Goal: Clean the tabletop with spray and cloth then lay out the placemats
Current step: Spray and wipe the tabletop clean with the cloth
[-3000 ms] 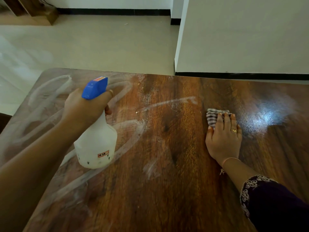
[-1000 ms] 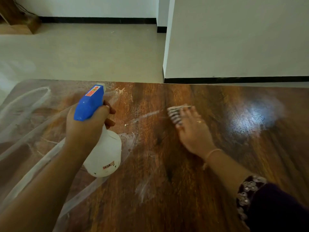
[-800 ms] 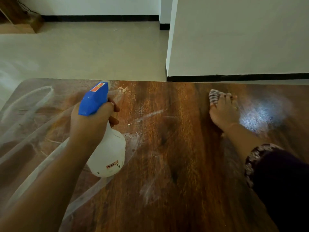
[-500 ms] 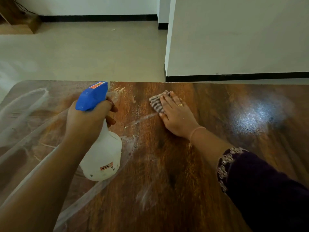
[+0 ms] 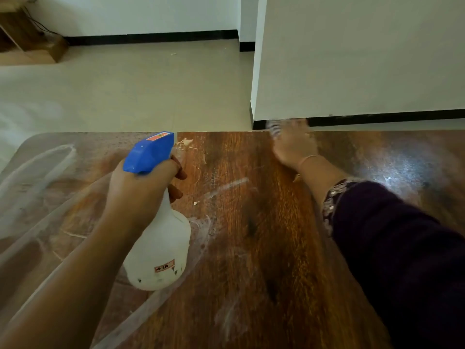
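The left arm is reaching in from the lower left and is bending up at the wrist; the left hand (image 5: 141, 195) is holding the spray bottle (image 5: 161, 248) over the left half of the desk (image 5: 264, 248); its fingers (image 5: 176, 192) are curling tight round the thin neck, just under the blue top (image 5: 148, 153). The bottle is standing nearly upright, with its long side running from the blue top down to the round white bottom, which is leaning a little towards the camera; the nose of the blue top is pointing away, towards the far edge of the desk; a small label (image 5: 164, 265) is showing low on the white part; I cannot tell if the bottom is touching the desk.

The right arm, in a dark sleeve (image 5: 402, 248), is stretching out long across the desk from the lower right; a thin bracelet (image 5: 308, 158) is sitting at the wrist. The right hand (image 5: 293, 144) is lying palm down at the far edge, and it is blurry; its fingers are looking stretched out flat on top of the striped cloth (image 5: 274, 128), which is peeking out at the fingertips, right on the far edge.

White marks (image 5: 37, 172) are curving over the left part of the brown wood; past the desk the pale floor (image 5: 138, 91) and a white wall (image 5: 352, 59) are showing.
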